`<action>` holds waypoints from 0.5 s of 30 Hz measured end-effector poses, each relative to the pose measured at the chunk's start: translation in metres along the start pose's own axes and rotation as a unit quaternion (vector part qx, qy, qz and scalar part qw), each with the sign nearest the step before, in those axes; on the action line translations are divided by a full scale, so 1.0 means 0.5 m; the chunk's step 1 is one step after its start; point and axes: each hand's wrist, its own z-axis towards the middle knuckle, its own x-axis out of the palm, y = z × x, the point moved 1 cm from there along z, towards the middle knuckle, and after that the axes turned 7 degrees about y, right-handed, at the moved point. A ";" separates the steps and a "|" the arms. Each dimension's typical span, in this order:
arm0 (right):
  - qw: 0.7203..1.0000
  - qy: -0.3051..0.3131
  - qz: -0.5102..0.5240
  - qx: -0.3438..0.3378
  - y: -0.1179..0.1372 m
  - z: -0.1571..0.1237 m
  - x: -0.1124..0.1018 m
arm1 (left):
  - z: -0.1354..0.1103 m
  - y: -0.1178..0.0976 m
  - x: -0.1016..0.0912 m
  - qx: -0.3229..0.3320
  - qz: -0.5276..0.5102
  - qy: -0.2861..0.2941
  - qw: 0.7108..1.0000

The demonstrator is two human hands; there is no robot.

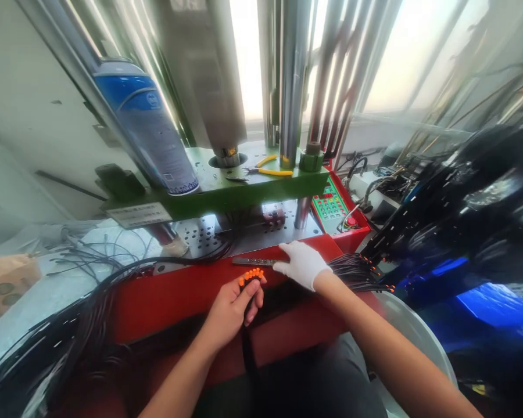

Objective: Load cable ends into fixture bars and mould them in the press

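Note:
My left hand (233, 307), bare, is closed around a bundle of black cables with orange tips (251, 274). The tips stand in a row above my thumb and fingers, and the cables hang down below. My right hand (303, 266) wears a white glove. Its thumb and forefinger are spread apart at the right end of a narrow dark metal bar (250, 262) with a row of holes or slots. The bar lies on the red surface (174, 296) just beyond the orange tips. Whether the gloved thumb touches the bar I cannot tell.
A green press plate (244, 194) carries a blue-and-white spray can (150, 128) and yellow-handled pliers (274, 171). A red control box (340, 206) stands to the right. Black cables (359, 271) lie beside my right wrist; more cables (91, 313) drape at left.

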 end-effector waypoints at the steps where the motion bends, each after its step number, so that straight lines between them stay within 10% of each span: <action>1: 0.999 0.012 -0.032 0.004 -0.005 0.015 0.011 | 0.002 -0.005 -0.010 0.002 -0.004 0.001 1.000; 15: 0.997 0.051 0.011 0.062 -0.041 0.041 -0.023 | 0.110 -0.041 -0.032 0.000 -0.027 0.056 0.998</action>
